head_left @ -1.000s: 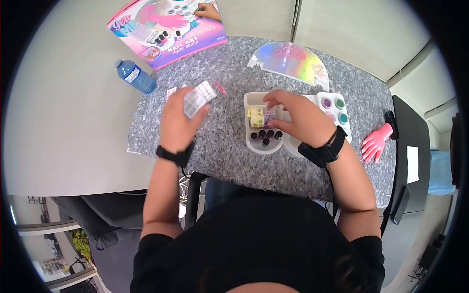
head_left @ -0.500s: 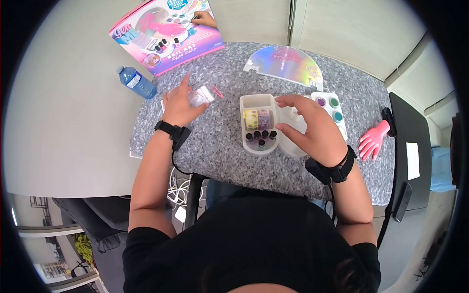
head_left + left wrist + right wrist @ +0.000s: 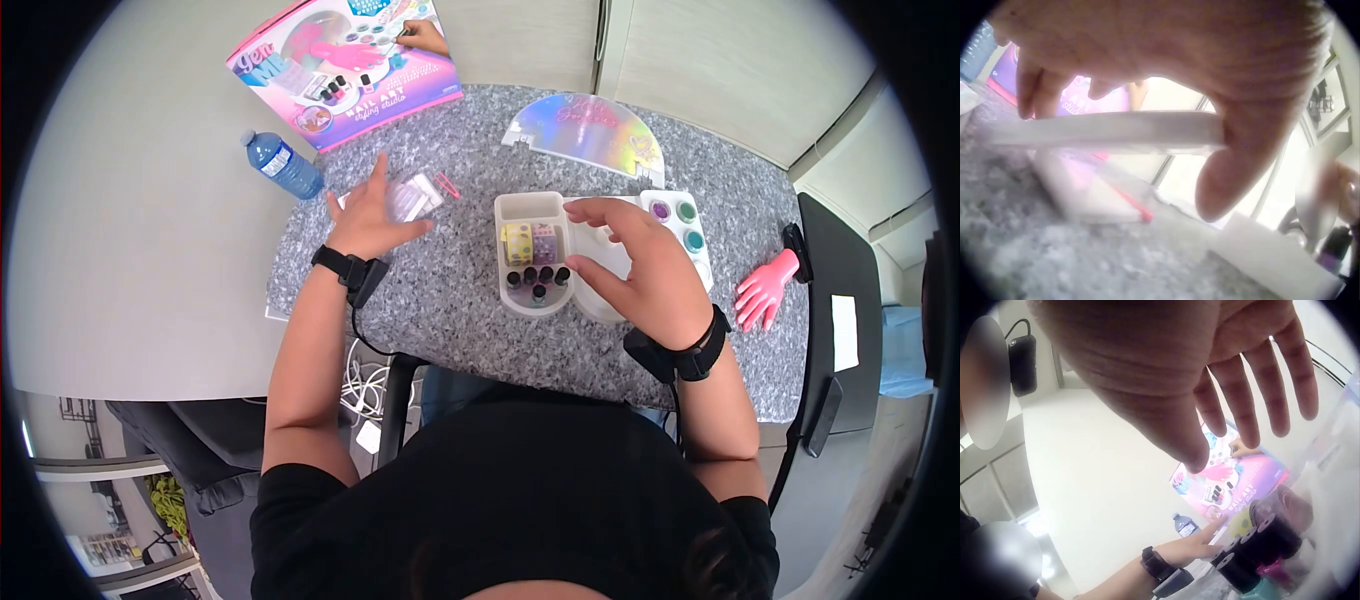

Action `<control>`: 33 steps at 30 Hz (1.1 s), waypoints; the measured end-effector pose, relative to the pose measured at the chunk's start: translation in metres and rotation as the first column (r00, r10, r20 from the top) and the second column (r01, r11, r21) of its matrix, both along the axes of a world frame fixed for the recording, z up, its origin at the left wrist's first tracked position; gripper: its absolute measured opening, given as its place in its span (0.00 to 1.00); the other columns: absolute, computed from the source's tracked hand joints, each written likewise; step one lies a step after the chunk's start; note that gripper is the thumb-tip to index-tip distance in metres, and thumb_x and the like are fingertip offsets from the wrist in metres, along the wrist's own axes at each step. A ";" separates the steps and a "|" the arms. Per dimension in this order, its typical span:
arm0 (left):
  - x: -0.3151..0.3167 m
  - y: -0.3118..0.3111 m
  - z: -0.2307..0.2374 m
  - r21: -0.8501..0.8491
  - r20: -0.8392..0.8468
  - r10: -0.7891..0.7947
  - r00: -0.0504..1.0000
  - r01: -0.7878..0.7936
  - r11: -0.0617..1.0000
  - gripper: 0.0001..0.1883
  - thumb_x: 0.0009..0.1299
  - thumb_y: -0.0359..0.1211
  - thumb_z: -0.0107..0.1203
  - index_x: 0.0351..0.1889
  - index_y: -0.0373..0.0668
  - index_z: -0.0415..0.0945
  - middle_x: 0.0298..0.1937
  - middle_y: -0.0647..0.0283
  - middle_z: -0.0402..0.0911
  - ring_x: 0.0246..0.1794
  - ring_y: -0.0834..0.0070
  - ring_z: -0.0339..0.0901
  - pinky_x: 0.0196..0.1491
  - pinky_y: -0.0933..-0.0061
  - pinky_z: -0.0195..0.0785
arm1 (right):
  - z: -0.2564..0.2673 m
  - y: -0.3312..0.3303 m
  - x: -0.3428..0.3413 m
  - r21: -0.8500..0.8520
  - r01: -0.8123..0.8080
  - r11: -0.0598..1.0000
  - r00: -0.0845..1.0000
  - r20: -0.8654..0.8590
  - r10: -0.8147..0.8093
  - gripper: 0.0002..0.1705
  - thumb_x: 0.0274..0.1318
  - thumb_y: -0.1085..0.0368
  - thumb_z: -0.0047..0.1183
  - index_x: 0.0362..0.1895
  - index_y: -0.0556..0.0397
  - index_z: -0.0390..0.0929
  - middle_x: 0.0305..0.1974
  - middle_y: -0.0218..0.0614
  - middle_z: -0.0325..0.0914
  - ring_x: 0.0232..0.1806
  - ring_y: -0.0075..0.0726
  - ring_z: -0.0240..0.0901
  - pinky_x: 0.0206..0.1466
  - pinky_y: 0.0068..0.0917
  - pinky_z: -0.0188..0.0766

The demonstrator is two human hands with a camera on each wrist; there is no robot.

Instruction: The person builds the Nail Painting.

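Observation:
My left hand [image 3: 368, 225] is at the left of the table, spread over a clear plastic case [image 3: 408, 198]. In the left wrist view this case [image 3: 1116, 131] appears edge-on as a whitish slab spanning from thumb to fingers, gripped between them above the stone-patterned surface. My right hand [image 3: 655, 270] hovers over the white tray [image 3: 530, 312], fingers loosely bent and apart from the thumb, holding nothing. Beside its fingertips, the tray holds yellow tape [image 3: 516, 244], purple patterned tape [image 3: 543, 244] and several black-capped nail polish bottles [image 3: 539, 293].
A pink clip [image 3: 447, 186] lies beyond the case. At the back stand a water bottle [image 3: 284, 165], the nail art box [image 3: 350, 75] and a shiny half-round panel [image 3: 585, 130]. Glitter pots [image 3: 686, 212] sit in the tray's right side. A pink model hand [image 3: 766, 290] lies at right.
My right hand has drawn back right from the tape rolls, baring them. My left hand has moved slightly left and its fingers have spread over the case.

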State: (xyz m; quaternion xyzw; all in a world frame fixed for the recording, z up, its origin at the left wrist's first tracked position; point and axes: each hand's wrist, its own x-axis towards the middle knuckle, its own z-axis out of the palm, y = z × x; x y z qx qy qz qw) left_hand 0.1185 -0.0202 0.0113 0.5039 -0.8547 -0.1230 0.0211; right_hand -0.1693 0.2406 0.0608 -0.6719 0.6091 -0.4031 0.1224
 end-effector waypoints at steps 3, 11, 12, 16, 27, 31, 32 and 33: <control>-0.008 0.016 0.016 0.111 -0.129 0.015 0.991 -0.001 0.994 0.79 0.54 0.64 0.80 0.92 0.38 0.39 0.78 0.36 0.74 0.82 0.43 0.68 0.85 0.24 0.30 | 0.004 -0.004 0.006 -0.020 -0.012 1.000 1.000 0.005 0.012 0.27 0.63 0.64 0.72 0.65 0.51 0.82 0.58 0.44 0.86 0.63 0.56 0.82 0.67 0.45 0.78; -0.056 0.089 0.026 0.342 -0.855 0.226 0.467 0.179 0.923 0.56 0.71 0.54 0.76 0.86 0.38 0.55 0.62 0.49 0.80 0.63 0.68 0.80 0.63 0.66 0.76 | 0.010 -0.040 0.046 -0.219 -0.084 0.972 0.970 -0.242 0.029 0.36 0.51 0.58 0.78 0.64 0.49 0.78 0.45 0.38 0.86 0.46 0.52 0.79 0.52 0.45 0.78; -0.061 0.096 0.025 0.342 -0.855 0.227 0.466 0.178 0.923 0.56 0.71 0.54 0.76 0.86 0.38 0.55 0.62 0.49 0.80 0.63 0.68 0.80 0.63 0.66 0.76 | 0.008 -0.044 0.051 -0.219 -0.085 0.972 0.970 -0.243 0.030 0.36 0.51 0.58 0.78 0.64 0.49 0.78 0.45 0.38 0.86 0.46 0.52 0.79 0.52 0.45 0.78; -0.069 0.107 0.017 0.477 -0.877 0.387 0.283 0.424 0.770 0.42 0.77 0.55 0.71 0.76 0.40 0.64 0.64 0.56 0.76 0.59 0.71 0.80 0.59 0.69 0.77 | 0.004 -0.051 0.059 -0.267 0.045 0.963 0.987 -0.136 -0.084 0.25 0.55 0.60 0.75 0.56 0.49 0.82 0.38 0.36 0.86 0.44 0.51 0.80 0.49 0.45 0.78; -0.027 0.051 0.006 0.328 -0.864 0.202 0.461 0.211 0.921 0.34 0.84 0.50 0.62 0.80 0.43 0.67 0.72 0.56 0.77 0.74 0.65 0.75 0.73 0.62 0.69 | -0.003 -0.069 -0.018 -0.088 0.218 0.972 0.974 0.085 -0.210 0.12 0.70 0.67 0.63 0.54 0.52 0.85 0.43 0.43 0.89 0.45 0.57 0.83 0.48 0.48 0.78; -0.009 0.011 0.000 0.124 -0.648 0.084 0.757 -0.004 0.992 0.37 0.74 0.44 0.74 0.77 0.42 0.71 0.66 0.52 0.86 0.69 0.60 0.82 0.72 0.58 0.71 | -0.017 -0.073 -0.019 -0.045 0.213 0.976 0.976 -0.026 -0.214 0.13 0.70 0.67 0.63 0.56 0.52 0.85 0.43 0.42 0.90 0.45 0.57 0.83 0.50 0.50 0.79; -0.004 0.005 0.001 0.030 -0.470 0.068 0.880 -0.061 0.998 0.39 0.71 0.45 0.76 0.77 0.42 0.72 0.66 0.50 0.87 0.68 0.58 0.83 0.71 0.56 0.72 | -0.023 -0.076 -0.018 -0.030 0.192 0.981 0.980 -0.047 -0.194 0.13 0.70 0.67 0.62 0.56 0.52 0.85 0.43 0.42 0.90 0.46 0.57 0.83 0.52 0.50 0.79; 0.001 -0.003 -0.009 0.008 -0.410 0.069 0.910 -0.072 0.997 0.43 0.66 0.47 0.79 0.76 0.43 0.73 0.66 0.48 0.88 0.67 0.51 0.85 0.70 0.53 0.73 | -0.027 -0.078 -0.018 -0.016 0.174 0.985 0.982 -0.067 -0.175 0.14 0.70 0.67 0.62 0.57 0.52 0.85 0.43 0.43 0.90 0.46 0.57 0.83 0.53 0.50 0.80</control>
